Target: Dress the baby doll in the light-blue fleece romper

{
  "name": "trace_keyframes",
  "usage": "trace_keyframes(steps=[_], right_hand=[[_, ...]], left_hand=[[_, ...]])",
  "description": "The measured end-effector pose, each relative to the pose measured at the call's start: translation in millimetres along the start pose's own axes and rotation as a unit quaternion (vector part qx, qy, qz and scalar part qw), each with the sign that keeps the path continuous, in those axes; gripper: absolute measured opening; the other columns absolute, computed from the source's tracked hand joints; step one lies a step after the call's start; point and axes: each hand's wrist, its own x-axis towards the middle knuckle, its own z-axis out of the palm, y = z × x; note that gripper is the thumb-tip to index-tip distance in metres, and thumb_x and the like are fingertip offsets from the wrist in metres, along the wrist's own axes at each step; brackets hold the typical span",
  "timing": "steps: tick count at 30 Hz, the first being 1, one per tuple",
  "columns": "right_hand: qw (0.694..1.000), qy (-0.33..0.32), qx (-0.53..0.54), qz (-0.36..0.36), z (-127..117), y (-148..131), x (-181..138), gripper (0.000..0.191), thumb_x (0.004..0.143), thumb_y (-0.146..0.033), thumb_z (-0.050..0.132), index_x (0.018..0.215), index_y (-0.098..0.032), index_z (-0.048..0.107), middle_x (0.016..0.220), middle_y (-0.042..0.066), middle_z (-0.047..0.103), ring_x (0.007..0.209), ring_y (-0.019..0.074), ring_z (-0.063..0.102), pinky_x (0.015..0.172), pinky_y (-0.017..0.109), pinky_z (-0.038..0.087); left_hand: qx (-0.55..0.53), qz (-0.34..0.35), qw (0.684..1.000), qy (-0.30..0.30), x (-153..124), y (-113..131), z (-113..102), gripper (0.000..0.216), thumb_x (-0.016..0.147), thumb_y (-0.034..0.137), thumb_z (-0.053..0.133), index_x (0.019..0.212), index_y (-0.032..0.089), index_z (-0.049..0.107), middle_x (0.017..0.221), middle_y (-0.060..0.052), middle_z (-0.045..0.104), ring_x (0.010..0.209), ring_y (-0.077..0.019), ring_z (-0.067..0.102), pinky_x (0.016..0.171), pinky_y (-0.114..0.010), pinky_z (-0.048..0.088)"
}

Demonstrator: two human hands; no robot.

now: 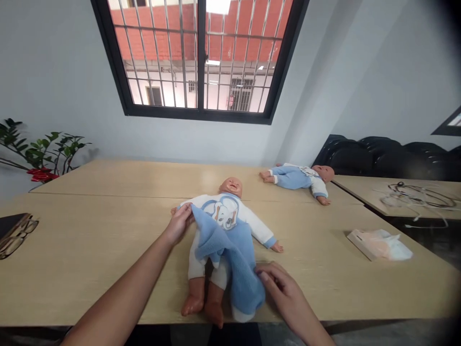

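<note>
A baby doll [231,186] lies on its back on the table, head toward the window, in a white top with blue cuffs and a cartoon animal face on the chest. Blue fleece doll clothing [212,235] lies bunched over its belly and one leg, with a white end near the table's front edge. White fabric covers the other leg down to the bare feet. My left hand [180,223] is closed, pinching the upper left corner of the blue clothing beside the doll's arm. At its right edge, my right hand [283,290] is closed in a pinch on the fabric.
A second doll [297,177] in blue and white lies at the back right of the table [108,230]. To the right is a tissue pack [380,244]. Glasses [18,238] lie at the left edge by a dark object. Cables [419,194] lie on another table.
</note>
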Motion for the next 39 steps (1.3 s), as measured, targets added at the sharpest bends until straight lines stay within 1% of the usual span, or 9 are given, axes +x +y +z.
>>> trace_keyframes(steps=[6, 10, 15, 21, 25, 28, 31, 35, 39], right_hand=[[0.993, 0.061, 0.096, 0.022, 26.7, 5.8, 51.7, 0.069, 0.089, -0.056, 0.064, 0.147, -0.021, 0.053, 0.137, 0.014, 0.065, 0.122, 0.0305, 0.064, 0.107, 0.051, 0.051], [0.979, 0.109, 0.165, 0.04, 44.7, 3.5, 67.8, 0.056, 0.084, -0.048, 0.07, 0.131, -0.02, 0.064, 0.136, 0.012, 0.068, 0.129, 0.0317, 0.061, 0.116, 0.05, 0.045], [0.944, 0.174, 0.266, 0.092, 48.8, 7.0, 72.3, 0.054, 0.085, -0.053, 0.068, 0.128, -0.02, 0.062, 0.129, 0.011, 0.072, 0.119, 0.0319, 0.067, 0.106, 0.047, 0.053], [0.93, 0.173, 0.312, 0.086, 50.5, 12.1, 69.2, 0.057, 0.08, -0.054, 0.072, 0.127, -0.023, 0.061, 0.126, 0.008, 0.073, 0.109, 0.0297, 0.071, 0.094, 0.041, 0.059], [0.929, 0.162, 0.322, 0.083, 49.1, 10.6, 67.0, 0.055, 0.078, -0.054, 0.075, 0.122, -0.022, 0.064, 0.12, 0.007, 0.075, 0.104, 0.0285, 0.071, 0.093, 0.04, 0.058], [0.938, 0.168, 0.295, 0.065, 47.5, 8.5, 66.4, 0.048, 0.079, -0.054, 0.073, 0.115, -0.022, 0.068, 0.117, 0.006, 0.075, 0.107, 0.0283, 0.068, 0.096, 0.039, 0.056], [0.942, 0.178, 0.278, 0.057, 47.3, 9.7, 66.1, 0.043, 0.079, -0.058, 0.071, 0.102, -0.023, 0.07, 0.107, 0.005, 0.076, 0.104, 0.0278, 0.066, 0.094, 0.037, 0.055], [0.938, 0.184, 0.288, 0.061, 52.3, 18.9, 64.2, 0.045, 0.084, -0.066, 0.064, 0.09, -0.022, 0.067, 0.094, 0.004, 0.074, 0.094, 0.0263, 0.066, 0.086, 0.036, 0.055], [0.95, 0.199, 0.238, 0.037, 48.7, 24.4, 69.9, 0.05, 0.092, -0.069, 0.051, 0.079, -0.022, 0.063, 0.081, 0.004, 0.068, 0.081, 0.0235, 0.062, 0.077, 0.035, 0.052]], left_hand=[[0.063, 0.004, 0.998, 0.016, -11.5, 2.6, 5.6, 0.061, 0.086, 0.071, 0.06, 0.121, 0.021, 0.056, 0.111, -0.007, 0.062, 0.105, -0.0213, 0.06, 0.097, -0.035, 0.048], [0.189, 0.099, 0.972, 0.099, -40.0, 24.6, 6.5, 0.047, 0.094, 0.067, 0.05, 0.107, 0.023, 0.052, 0.1, -0.005, 0.054, 0.093, -0.019, 0.054, 0.089, -0.033, 0.046], [0.304, 0.168, 0.916, -0.2, -81.6, 41.7, 19.1, 0.053, 0.082, 0.074, 0.064, 0.083, 0.021, 0.058, 0.087, -0.005, 0.061, 0.085, -0.0218, 0.053, 0.082, -0.036, 0.042], [0.141, -0.019, 0.977, -0.161, -114.6, 54.4, 32.2, 0.043, 0.089, 0.062, 0.062, 0.079, 0.021, 0.052, 0.069, 0.003, 0.051, 0.062, -0.0126, 0.046, 0.06, -0.026, 0.038], [0.114, -0.054, 0.947, -0.297, -128.4, 70.9, 23.5, 0.052, 0.092, 0.065, 0.055, 0.069, 0.019, 0.053, 0.057, 0.003, 0.05, 0.049, -0.0098, 0.043, 0.049, -0.024, 0.031], [0.222, 0.008, 0.964, -0.144, -106.2, 74.4, 14.7, 0.051, 0.098, 0.059, 0.049, 0.067, 0.019, 0.055, 0.058, 0.002, 0.051, 0.054, -0.0118, 0.047, 0.054, -0.026, 0.035], [0.299, 0.051, 0.953, 0.019, -55.6, 68.7, 7.8, 0.03, 0.094, 0.049, 0.058, 0.096, 0.02, 0.066, 0.084, -0.002, 0.065, 0.076, -0.0168, 0.057, 0.071, -0.029, 0.044], [0.305, 0.07, 0.949, -0.034, 11.7, 50.2, 6.5, 0.045, 0.086, 0.041, 0.069, 0.125, 0.019, 0.065, 0.127, -0.011, 0.066, 0.109, -0.0237, 0.061, 0.092, -0.034, 0.047], [0.27, 0.047, 0.953, -0.129, 40.3, 24.7, 13.3, 0.048, 0.079, 0.044, 0.076, 0.119, 0.018, 0.069, 0.094, -0.003, 0.069, 0.083, -0.0198, 0.059, 0.079, -0.032, 0.046]])
